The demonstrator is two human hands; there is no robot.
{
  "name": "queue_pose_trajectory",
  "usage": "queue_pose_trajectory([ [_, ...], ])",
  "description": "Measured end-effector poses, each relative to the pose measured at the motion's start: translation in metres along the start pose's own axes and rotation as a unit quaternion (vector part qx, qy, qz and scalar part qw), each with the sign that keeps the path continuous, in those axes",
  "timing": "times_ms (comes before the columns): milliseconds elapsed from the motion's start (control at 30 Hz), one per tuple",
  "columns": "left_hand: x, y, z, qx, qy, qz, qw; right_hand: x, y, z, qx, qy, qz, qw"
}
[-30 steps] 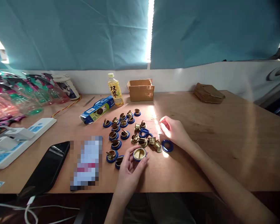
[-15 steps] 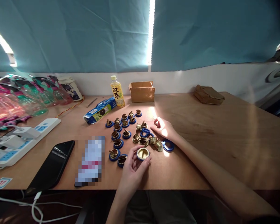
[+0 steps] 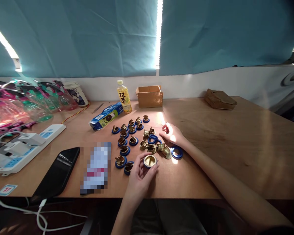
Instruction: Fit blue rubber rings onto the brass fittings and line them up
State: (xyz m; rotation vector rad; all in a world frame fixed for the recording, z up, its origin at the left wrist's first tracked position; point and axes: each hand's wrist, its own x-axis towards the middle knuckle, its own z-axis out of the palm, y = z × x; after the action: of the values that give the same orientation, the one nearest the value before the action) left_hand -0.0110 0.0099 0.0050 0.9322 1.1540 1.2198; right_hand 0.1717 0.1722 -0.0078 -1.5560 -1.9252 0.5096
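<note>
Near the table's front edge, my left hand (image 3: 140, 173) holds a round brass fitting (image 3: 150, 161) between thumb and fingers. Its hollow face, crossed by a bar, is turned up, and a blue rim shows around it. My right hand (image 3: 171, 134) rests on the table farther back, fingers loosely bent and apart, with nothing visible in them. Beside it lie loose brass fittings (image 3: 166, 152) and blue rings (image 3: 153, 139). Another blue ring (image 3: 176, 152) sits by the right wrist. Left of these stand several brass fittings with blue rings (image 3: 133, 140), grouped in rough rows.
An open cardboard box (image 3: 150, 99), a yellow drink bottle (image 3: 124, 98) and a blue carton (image 3: 106, 116) stand at the back. To the left are a phone (image 3: 60, 171), a blurred-out flat item (image 3: 98, 169), a power strip (image 3: 51, 133) and spray bottles (image 3: 38, 109). A brown packet (image 3: 220, 99) lies back right.
The view has shifted slightly. Both hands keep their places, and the left still holds the brass fitting.
</note>
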Motion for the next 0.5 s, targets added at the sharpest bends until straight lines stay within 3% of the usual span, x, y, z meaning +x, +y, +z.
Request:
queue_pose_trajectory([
  [500,-0.0039,0.0041,0.0039,-0.013,0.013,0.009,1.0,0.001,0.0009,-0.0023,0.061,-0.006,-0.022,0.998],
])
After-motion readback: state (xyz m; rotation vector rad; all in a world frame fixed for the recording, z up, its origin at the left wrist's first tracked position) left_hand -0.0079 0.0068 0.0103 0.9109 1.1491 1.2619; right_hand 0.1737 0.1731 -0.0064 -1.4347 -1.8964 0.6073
